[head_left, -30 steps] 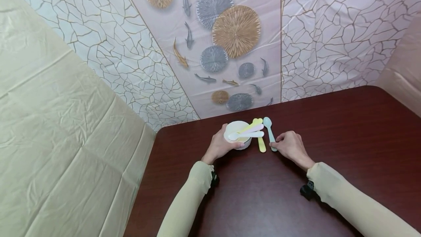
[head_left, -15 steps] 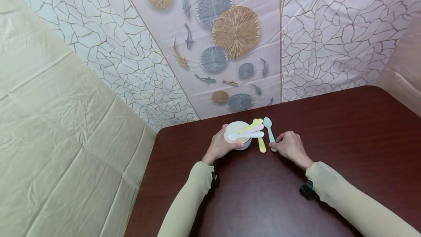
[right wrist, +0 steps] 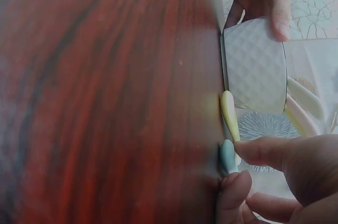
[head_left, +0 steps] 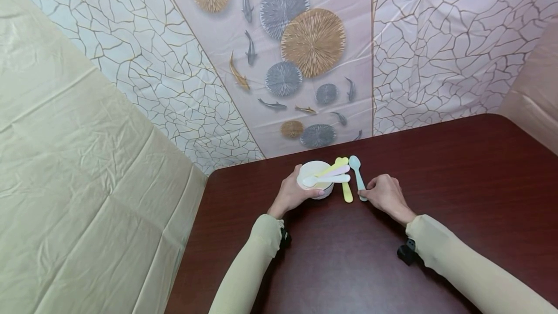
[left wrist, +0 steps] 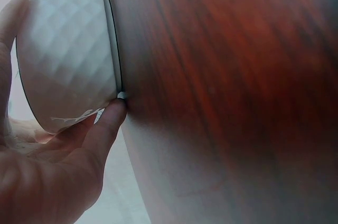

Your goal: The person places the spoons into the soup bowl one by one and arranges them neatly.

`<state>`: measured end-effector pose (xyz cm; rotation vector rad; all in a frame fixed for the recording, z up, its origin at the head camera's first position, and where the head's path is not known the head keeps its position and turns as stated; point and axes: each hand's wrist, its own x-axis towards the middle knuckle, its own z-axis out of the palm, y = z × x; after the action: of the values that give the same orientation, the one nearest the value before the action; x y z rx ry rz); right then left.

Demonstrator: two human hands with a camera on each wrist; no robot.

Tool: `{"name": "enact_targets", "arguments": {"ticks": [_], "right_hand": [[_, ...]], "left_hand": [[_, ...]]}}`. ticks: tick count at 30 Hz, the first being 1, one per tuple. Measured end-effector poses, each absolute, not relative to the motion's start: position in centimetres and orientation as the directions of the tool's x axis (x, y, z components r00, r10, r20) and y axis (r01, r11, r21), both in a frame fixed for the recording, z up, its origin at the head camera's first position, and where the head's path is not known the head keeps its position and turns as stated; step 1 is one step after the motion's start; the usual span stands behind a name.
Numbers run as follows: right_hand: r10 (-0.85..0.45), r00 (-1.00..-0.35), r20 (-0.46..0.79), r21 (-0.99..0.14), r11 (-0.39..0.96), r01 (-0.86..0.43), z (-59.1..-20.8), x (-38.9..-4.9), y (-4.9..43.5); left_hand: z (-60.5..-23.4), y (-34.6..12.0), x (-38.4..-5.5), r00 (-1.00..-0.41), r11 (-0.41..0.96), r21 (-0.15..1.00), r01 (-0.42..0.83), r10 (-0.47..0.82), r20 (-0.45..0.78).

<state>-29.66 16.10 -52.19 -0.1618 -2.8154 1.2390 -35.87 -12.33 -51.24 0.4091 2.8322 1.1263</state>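
My left hand grips a white bowl with a quilted diamond pattern, thumb low on its near side and fingers round the far left. Inside the bowl lean a white spoon, a pale pink spoon and a yellow spoon, their handles jutting over the right rim. On the table just right of the bowl lies another yellow spoon, partly hidden under those handles. Beside it is a light blue spoon, bowl end pointing away. My right hand pinches its near handle end between thumb and finger.
Everything stands on a dark reddish-brown table, near its back edge. Behind it hangs a patterned cloth with fish and round leaf shapes. A plain beige cloth covers the left side.
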Motion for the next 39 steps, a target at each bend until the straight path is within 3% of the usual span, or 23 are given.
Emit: {"name": "enact_targets", "arguments": {"ticks": [22,30,39], "right_hand": [[0.104,-0.995,0.011,-0.729,0.681,0.063,-51.7,-29.3,15.9],[0.11,-0.993,0.045,-0.731,0.681,0.042,-54.6,-31.0,16.8],[0.085,-0.996,0.029,-0.737,0.675,0.036,-52.7,-29.9,16.2]], "left_hand": [[-51.3,-12.4,-35.8,-0.964,0.676,0.707,0.206,0.262,0.03],[-51.4,-12.3,-35.8,-0.96,0.686,0.691,0.227,0.275,0.043],[-51.5,-12.4,-35.9,-0.957,0.684,0.685,0.25,0.284,0.066]]}}
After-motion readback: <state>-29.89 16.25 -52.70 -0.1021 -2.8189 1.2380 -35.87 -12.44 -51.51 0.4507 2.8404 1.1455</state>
